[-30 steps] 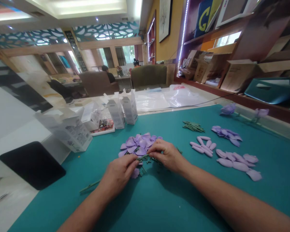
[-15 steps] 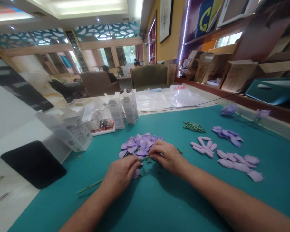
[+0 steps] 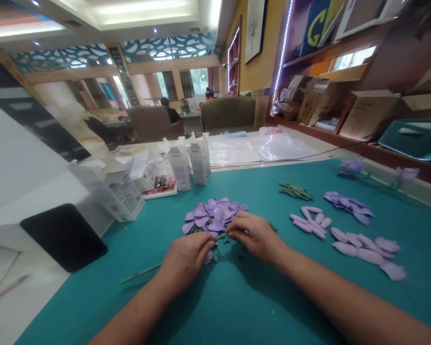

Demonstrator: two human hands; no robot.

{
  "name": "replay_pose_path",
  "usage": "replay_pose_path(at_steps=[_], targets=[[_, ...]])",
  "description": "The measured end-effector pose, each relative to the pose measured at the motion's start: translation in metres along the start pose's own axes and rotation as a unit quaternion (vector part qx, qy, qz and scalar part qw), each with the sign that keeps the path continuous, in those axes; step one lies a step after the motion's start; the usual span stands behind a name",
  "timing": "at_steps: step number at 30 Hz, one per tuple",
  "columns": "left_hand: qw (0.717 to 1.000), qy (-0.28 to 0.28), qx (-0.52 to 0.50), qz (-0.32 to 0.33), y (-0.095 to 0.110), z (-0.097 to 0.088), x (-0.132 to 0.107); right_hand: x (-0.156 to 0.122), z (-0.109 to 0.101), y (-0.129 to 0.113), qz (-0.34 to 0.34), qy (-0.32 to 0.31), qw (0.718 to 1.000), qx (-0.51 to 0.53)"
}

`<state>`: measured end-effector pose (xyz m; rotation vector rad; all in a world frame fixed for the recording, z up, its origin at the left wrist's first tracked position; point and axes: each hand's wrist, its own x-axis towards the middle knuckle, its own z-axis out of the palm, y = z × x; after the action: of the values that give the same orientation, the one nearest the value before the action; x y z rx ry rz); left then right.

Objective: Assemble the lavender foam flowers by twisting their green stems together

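Note:
A thin green flower stem passes under my left hand, whose fingers are closed around it. My right hand pinches the stem's upper end, a short way from the left fingertips. Both hands hover over the green mat. Just beyond them lies a heap of purple petals with small green pieces at its near side. To the right rest pale lilac bud-shaped pieces, more pale petals, darker purple petals and a bundle of short green stems.
White opened boxes and a black tablet-like panel stand at the left. Two purple flowers lie by the mat's far right edge. Clear plastic sheeting covers the table behind. Cardboard boxes fill a shelf. People sit farther back.
The whole view has shifted slightly, so things appear farther right. Both hands keep their hold on the stem, with little visible movement between them.

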<state>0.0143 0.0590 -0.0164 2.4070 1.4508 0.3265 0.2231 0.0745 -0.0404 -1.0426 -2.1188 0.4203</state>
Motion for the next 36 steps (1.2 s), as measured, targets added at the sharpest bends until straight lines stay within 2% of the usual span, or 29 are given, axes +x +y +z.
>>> replay_pose_path(at_steps=[13, 36], targets=[[1.000, -0.002, 0.031, -0.001, -0.0001, 0.0024, -0.0015, -0.0011, 0.0026, 0.0022, -0.012, -0.020, 1.000, -0.015], [1.000, 0.004, -0.018, 0.003, 0.0025, -0.0012, -0.0026, 0.0009, -0.0035, 0.0003, 0.023, -0.023, 0.999, 0.022]])
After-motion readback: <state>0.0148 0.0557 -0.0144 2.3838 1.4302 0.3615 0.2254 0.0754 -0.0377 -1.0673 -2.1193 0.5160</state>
